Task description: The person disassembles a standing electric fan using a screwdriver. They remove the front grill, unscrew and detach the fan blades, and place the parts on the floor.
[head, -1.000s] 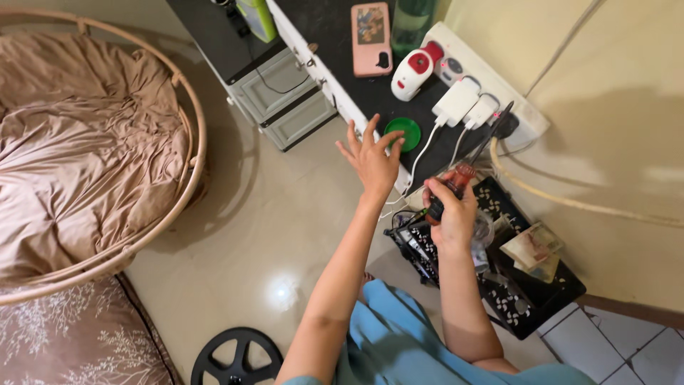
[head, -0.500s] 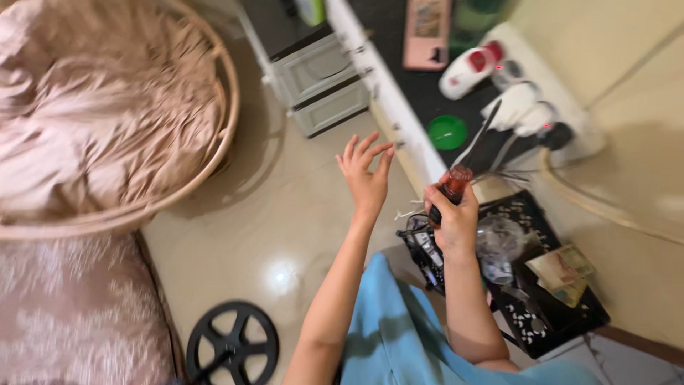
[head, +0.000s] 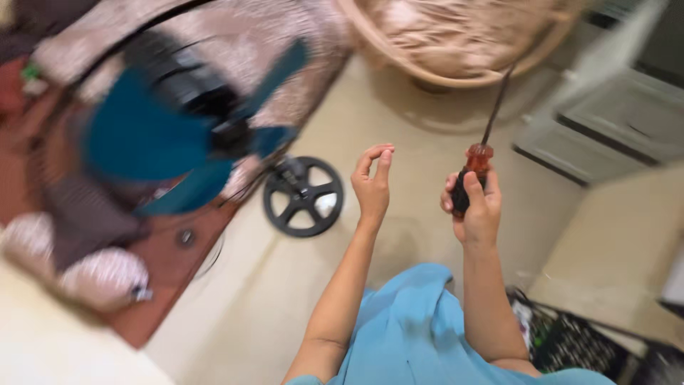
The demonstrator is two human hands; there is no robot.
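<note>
Item 1: right hand (head: 476, 210), fingers wrapped tight round the handle of a screwdriver (head: 476, 165). Handle red-amber w/ black grip; dark shaft points up and slightly right, tip near the chair rim. Tool held in the air above the floor, not touching anything else.

Item 2: left hand (head: 373, 187), raised just left of the screwdriver, apart from it. Fingers curled loosely, thumb and forefinger tips nearly meeting; holds nothing.

Item 3: black wheel-shaped part w/ spokes (head: 303, 196), flat on the beige floor (head: 399, 114), left of the left hand.

Item 4: fan w/ teal blades (head: 178, 135), blurred, upper left, lying partly over a patterned mattress.

Item 5: round rattan chair w/ tan cushion (head: 463, 36), top centre.

Item 6: grey cabinet (head: 613, 121), upper right. Black perforated tray (head: 577, 342), lower right, contents blurred.
</note>
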